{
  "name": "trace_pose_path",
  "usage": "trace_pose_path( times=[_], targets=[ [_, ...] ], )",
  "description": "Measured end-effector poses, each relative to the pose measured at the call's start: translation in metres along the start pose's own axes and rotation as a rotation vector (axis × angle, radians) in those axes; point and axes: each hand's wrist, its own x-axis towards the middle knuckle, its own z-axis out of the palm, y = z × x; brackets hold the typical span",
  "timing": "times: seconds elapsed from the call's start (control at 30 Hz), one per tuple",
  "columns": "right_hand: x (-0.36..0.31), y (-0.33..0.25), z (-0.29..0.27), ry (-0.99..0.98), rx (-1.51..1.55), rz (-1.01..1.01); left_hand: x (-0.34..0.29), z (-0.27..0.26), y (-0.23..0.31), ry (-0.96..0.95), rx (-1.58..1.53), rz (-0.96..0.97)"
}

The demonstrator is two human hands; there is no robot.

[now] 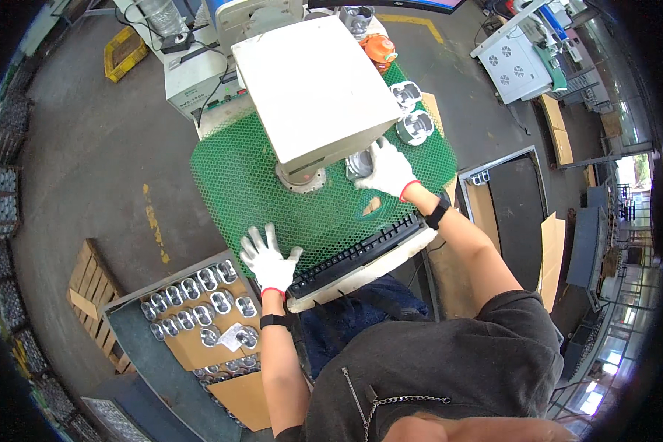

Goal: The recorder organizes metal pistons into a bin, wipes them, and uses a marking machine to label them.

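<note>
My right hand (388, 171), in a white glove with a red cuff, is closed around a silver metal piston (358, 166). That piston is on a green mesh mat (232, 180), beside a large white box-shaped machine head (317, 81) that overhangs the mat. Partly under the box is a round metal fixture (302, 179). My left hand (267, 261), gloved the same way, rests on the mat's near left edge with fingers spread and nothing in it. Two more pistons, one nearer (415, 127) and one farther (405, 96), sit to the right of the box.
A black keyboard (357, 250) lies along the mat's near edge. At lower left, several pistons stand on cardboard (191, 350) in a cart. Behind the right-hand pistons is an orange object (379, 50). A dark-topped cart (512, 191) stands at right, a wooden pallet (92, 295) far left.
</note>
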Motion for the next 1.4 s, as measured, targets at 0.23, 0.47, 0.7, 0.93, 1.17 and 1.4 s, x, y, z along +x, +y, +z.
trace_pose_path(
  times=[0.23,0.47,0.7,0.93,1.17,1.4],
  targets=[
    [0.011,0.013,-0.001,-0.163,0.159,0.067,0.0,0.0,0.002,0.009,-0.033,-0.002],
    [-0.049,-0.024,-0.032,-0.658,2.083,0.39,-0.002,0.001,-0.005,0.042,-0.06,-0.011],
    [-0.054,-0.055,-0.034,-0.889,2.495,0.596,-0.003,-0.001,-0.004,0.076,-0.118,-0.009],
    [0.01,-0.058,-0.021,-0.113,0.374,-0.194,-0.003,-0.001,0.0,0.088,-0.135,-0.013],
    [0.056,-0.072,0.033,-0.189,0.101,-0.509,-0.003,-0.005,-0.004,0.051,-0.145,-0.005],
    [0.068,-0.062,0.067,-0.243,0.167,-0.549,-0.002,-0.002,-0.004,0.061,-0.132,-0.007]
  ],
)
